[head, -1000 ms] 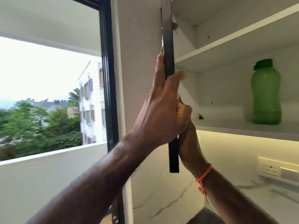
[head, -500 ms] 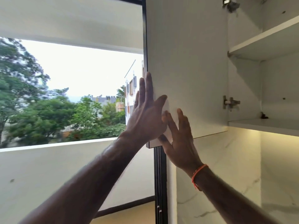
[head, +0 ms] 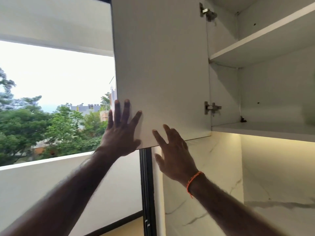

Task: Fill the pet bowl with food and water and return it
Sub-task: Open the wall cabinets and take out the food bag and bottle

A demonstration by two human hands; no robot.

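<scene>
A white wall-cabinet door (head: 162, 65) stands swung wide open to the left, its inner face toward me. My left hand (head: 121, 132) lies flat against the door's lower left corner, fingers spread. My right hand (head: 173, 150), with an orange thread on the wrist, is open just below the door's bottom edge, its fingertips at the edge. Neither hand holds anything. A blurred green shape (head: 309, 114) shows at the right edge on the lower shelf (head: 262, 130). No pet bowl is in view.
The open cabinet has an upper shelf (head: 262, 43) and two metal hinges (head: 211, 107). Below it is a lit marble backsplash (head: 213, 176). A black window frame (head: 146, 193) stands under the door, with a balcony wall (head: 42, 181) and trees outside to the left.
The door swung from edge-on to fully open on the left. Both hands let go of its edge and now lie open on and under it. My view shifted left, so the green bottle is almost out of frame.
</scene>
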